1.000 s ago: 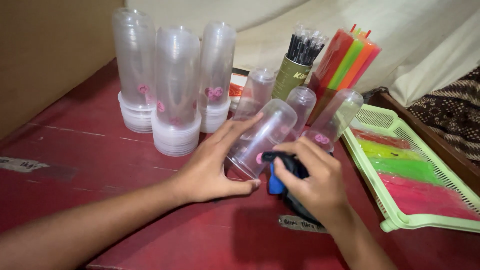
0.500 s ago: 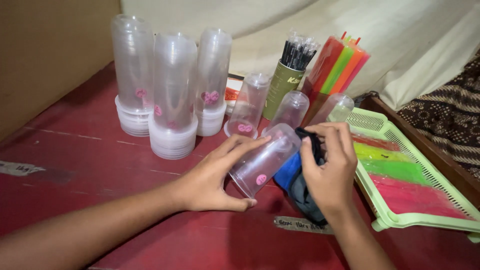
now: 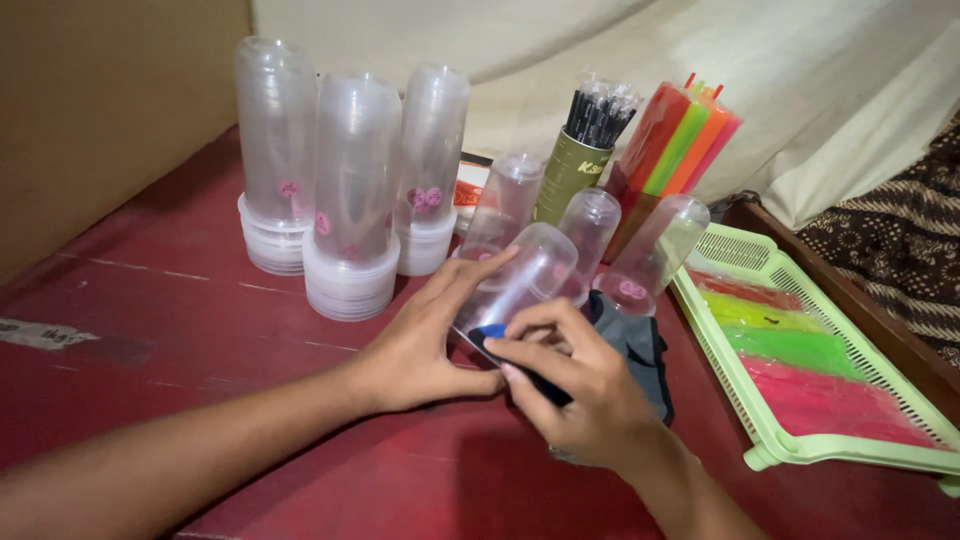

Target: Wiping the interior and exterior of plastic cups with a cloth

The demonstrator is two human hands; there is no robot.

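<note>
Just in front of the cup stacks (image 3: 355,200), my left hand (image 3: 420,345) steadies a tilted clear cup (image 3: 520,280); right hand (image 3: 580,390) grip closed, pinching a dark cloth (image 3: 625,345) at its mouth.

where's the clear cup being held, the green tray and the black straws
clear cup (image 3: 528,272), head view, on its side wall between the hands
green tray (image 3: 735,252), head view, on its slotted near-left end
black straws (image 3: 598,115), head view, on the bundle's upper part

An olive-green tube (image 3: 566,175) with a pale label stands at the back of the tabletop (image 3: 150,330), beside the clear cups. Left of it, a small red-and-white pack (image 3: 468,187) lies partly hidden. A torn white sticker (image 3: 40,333) clings to the tabletop's left edge.
</note>
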